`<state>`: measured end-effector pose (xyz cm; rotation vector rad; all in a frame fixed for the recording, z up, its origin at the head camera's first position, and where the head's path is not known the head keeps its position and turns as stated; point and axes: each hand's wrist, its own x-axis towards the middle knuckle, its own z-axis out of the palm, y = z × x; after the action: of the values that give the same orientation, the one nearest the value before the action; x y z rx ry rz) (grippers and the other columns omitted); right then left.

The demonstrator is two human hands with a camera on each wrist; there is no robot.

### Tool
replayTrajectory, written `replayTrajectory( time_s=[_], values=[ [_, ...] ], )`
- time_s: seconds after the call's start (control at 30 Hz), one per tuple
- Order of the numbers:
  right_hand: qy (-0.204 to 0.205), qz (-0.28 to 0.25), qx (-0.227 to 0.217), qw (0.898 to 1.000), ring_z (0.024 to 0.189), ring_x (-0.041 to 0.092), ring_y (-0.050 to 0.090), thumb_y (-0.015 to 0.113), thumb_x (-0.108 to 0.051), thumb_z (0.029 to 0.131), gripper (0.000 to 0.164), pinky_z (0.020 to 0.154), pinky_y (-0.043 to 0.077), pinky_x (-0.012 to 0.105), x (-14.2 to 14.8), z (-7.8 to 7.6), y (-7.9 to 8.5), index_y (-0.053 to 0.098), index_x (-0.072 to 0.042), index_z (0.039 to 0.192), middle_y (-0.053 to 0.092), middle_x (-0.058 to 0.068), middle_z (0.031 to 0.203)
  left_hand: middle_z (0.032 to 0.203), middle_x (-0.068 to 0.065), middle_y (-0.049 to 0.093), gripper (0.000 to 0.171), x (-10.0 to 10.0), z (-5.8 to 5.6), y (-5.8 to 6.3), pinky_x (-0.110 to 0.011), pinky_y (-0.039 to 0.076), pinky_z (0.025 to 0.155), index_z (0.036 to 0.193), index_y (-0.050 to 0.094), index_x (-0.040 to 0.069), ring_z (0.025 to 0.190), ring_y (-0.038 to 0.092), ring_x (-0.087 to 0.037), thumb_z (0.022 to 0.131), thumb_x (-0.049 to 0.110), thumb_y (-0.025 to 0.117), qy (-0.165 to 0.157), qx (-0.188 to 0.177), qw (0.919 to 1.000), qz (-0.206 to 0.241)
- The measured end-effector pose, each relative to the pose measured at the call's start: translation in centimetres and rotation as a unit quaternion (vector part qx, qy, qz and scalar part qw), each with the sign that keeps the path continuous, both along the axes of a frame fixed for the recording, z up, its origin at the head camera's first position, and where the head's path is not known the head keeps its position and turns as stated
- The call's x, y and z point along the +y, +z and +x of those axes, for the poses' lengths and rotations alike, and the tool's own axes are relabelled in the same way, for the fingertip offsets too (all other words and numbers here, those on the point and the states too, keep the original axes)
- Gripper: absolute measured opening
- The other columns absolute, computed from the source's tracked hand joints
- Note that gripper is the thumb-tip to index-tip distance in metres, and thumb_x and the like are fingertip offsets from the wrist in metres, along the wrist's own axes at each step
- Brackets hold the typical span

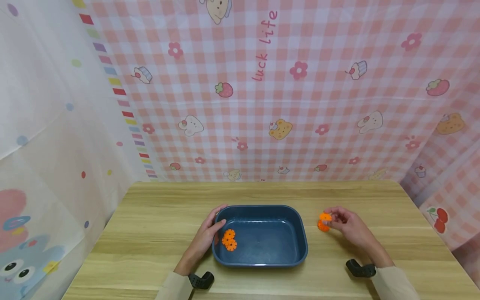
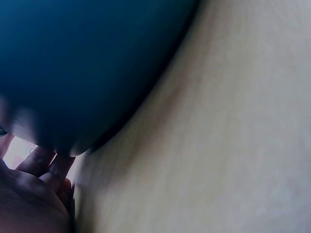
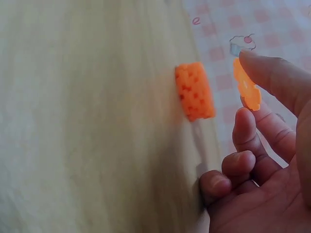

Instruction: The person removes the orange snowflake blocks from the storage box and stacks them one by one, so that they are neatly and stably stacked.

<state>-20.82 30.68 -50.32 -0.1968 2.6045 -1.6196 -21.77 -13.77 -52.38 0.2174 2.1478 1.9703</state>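
Observation:
A dark blue rectangular basin (image 1: 266, 243) stands on the table. My left hand (image 1: 204, 236) holds its left side, thumb over the rim and fingers along the outer wall. Several orange notched plastic discs (image 1: 231, 244) lie inside near the left wall. Right of the basin, my right hand (image 1: 352, 228) pinches one orange notched disc (image 3: 247, 85) between thumb and fingertip. Just below that disc is an upright stack of matching orange discs (image 3: 195, 91) on the table. In the left wrist view, the basin's outer wall (image 2: 87, 63) hides part of the left fingers.
The wooden table (image 1: 157, 208) reaches back to a pink checked cloth (image 1: 262, 137) hanging behind it. A pale dotted cloth (image 1: 56, 125) hangs at the left. Both wrists wear black devices, such as the right wrist camera (image 1: 361, 269).

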Motion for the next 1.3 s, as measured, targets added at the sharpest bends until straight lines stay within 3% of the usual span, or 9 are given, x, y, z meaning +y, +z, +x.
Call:
replayTrajectory(
  time_s=[0.17, 0.27, 0.37, 0.5, 0.83, 1.07, 1.3],
  values=[
    [-0.001, -0.005, -0.006, 1.000, 0.077, 0.013, 0.048, 0.071, -0.015, 0.092, 0.035, 0.062, 0.041, 0.023, 0.1, 0.0, -0.5, 0.060, 0.003, 0.119, 0.056, 0.008, 0.091, 0.143, -0.003, 0.048, 0.046, 0.0, 0.1, 0.0, -0.024, 0.042, 0.063, 0.148, 0.044, 0.028, 0.090, 0.052, -0.024, 0.103, 0.029, 0.052, 0.000, 0.007, 1.0000, 0.005],
    [0.002, -0.010, -0.005, 1.000, 0.076, 0.011, 0.048, 0.071, -0.013, 0.091, 0.033, 0.062, 0.042, 0.022, 0.1, -0.1, -0.7, 0.061, 0.003, 0.118, 0.055, 0.008, 0.089, 0.147, -0.003, 0.046, 0.046, 0.1, 0.1, 0.0, -0.025, 0.042, 0.068, 0.149, 0.043, 0.026, 0.107, 0.050, -0.024, 0.103, 0.029, 0.052, 0.001, 0.009, 0.9999, 0.009],
    [0.007, -0.008, -0.006, 1.000, 0.075, 0.011, 0.048, 0.072, -0.011, 0.090, 0.033, 0.063, 0.042, 0.022, 0.1, -0.1, -1.0, 0.061, 0.004, 0.117, 0.054, 0.007, 0.088, 0.143, -0.004, 0.048, 0.046, 0.0, 0.0, -0.2, -0.025, 0.042, 0.062, 0.148, 0.043, 0.027, 0.090, 0.052, -0.023, 0.103, 0.029, 0.052, 0.002, 0.007, 1.0000, 0.005],
    [0.005, -0.011, -0.013, 1.000, 0.075, 0.010, 0.049, 0.075, -0.012, 0.087, 0.036, 0.064, 0.043, 0.021, 0.1, -0.1, -1.4, 0.061, 0.004, 0.116, 0.054, 0.006, 0.087, 0.137, -0.006, 0.050, 0.047, 0.0, 0.0, -0.3, -0.025, 0.041, 0.055, 0.149, 0.042, 0.027, 0.064, 0.044, -0.020, 0.103, 0.030, 0.051, 0.002, 0.003, 1.0000, -0.003],
    [0.007, -0.014, -0.007, 1.000, 0.078, 0.009, 0.050, 0.075, -0.009, 0.087, 0.038, 0.066, 0.044, 0.020, 0.3, -0.1, -1.9, 0.061, 0.006, 0.118, 0.054, 0.009, 0.090, 0.137, -0.007, 0.049, 0.046, -0.1, 0.0, -0.2, -0.023, 0.040, 0.054, 0.149, 0.042, 0.027, 0.061, 0.043, -0.018, 0.104, 0.031, 0.050, -0.004, 0.011, 0.9999, 0.001],
    [0.014, -0.015, 0.004, 1.000, 0.078, 0.009, 0.050, 0.076, -0.009, 0.086, 0.038, 0.065, 0.044, 0.020, 0.3, -0.1, -2.0, 0.061, 0.006, 0.118, 0.053, 0.009, 0.089, 0.139, -0.006, 0.049, 0.045, 0.0, 0.0, -0.2, -0.024, 0.039, 0.055, 0.148, 0.043, 0.027, 0.067, 0.043, -0.021, 0.104, 0.028, 0.051, 0.000, 0.005, 1.0000, 0.004],
    [0.015, -0.011, 0.001, 1.000, 0.078, 0.009, 0.049, 0.075, -0.009, 0.087, 0.037, 0.065, 0.044, 0.020, 0.3, 0.1, -1.8, 0.061, 0.006, 0.117, 0.053, 0.010, 0.089, 0.147, -0.003, 0.046, 0.047, 0.0, -0.1, -0.3, -0.023, 0.044, 0.070, 0.150, 0.041, 0.024, 0.104, 0.052, -0.023, 0.104, 0.028, 0.050, -0.003, 0.017, 0.9999, 0.000]
  ],
)
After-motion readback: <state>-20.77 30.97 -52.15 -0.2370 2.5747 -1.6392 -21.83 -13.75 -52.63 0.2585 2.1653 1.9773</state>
